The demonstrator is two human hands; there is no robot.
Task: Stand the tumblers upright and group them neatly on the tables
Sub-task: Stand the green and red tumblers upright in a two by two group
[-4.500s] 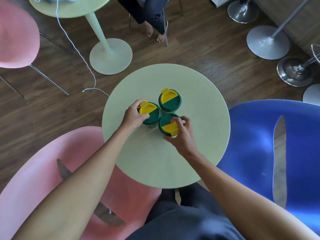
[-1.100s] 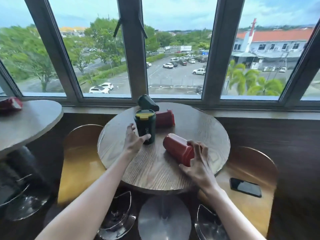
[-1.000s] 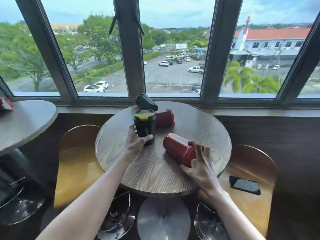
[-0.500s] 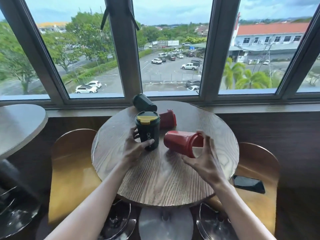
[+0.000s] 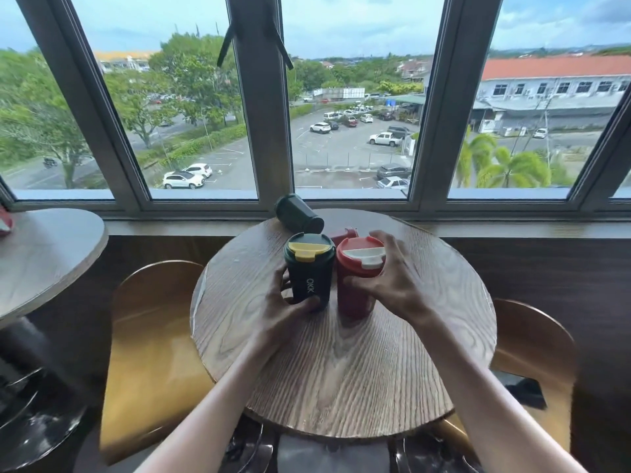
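On the round wooden table (image 5: 341, 363) a dark green tumbler with a yellow lid (image 5: 309, 268) stands upright, and my left hand (image 5: 280, 308) grips its lower body. Right beside it stands a red tumbler with a white lid (image 5: 358, 278), touching or nearly touching the green one; my right hand (image 5: 392, 278) is wrapped around its upper part. Behind them a second dark green tumbler (image 5: 297, 214) lies on its side at the table's far edge. A second red tumbler (image 5: 343, 233) lies behind the upright pair, mostly hidden.
Two yellow-brown chairs flank the table, one on the left (image 5: 150, 343) and one on the right (image 5: 536, 363) with a dark phone (image 5: 526, 392) on its seat. Another round table (image 5: 44, 257) stands at the left. A window wall (image 5: 263, 107) runs close behind.
My right hand has lifted the red tumbler off its side and stood it upright next to the green one. My left hand has stayed on the green tumbler.
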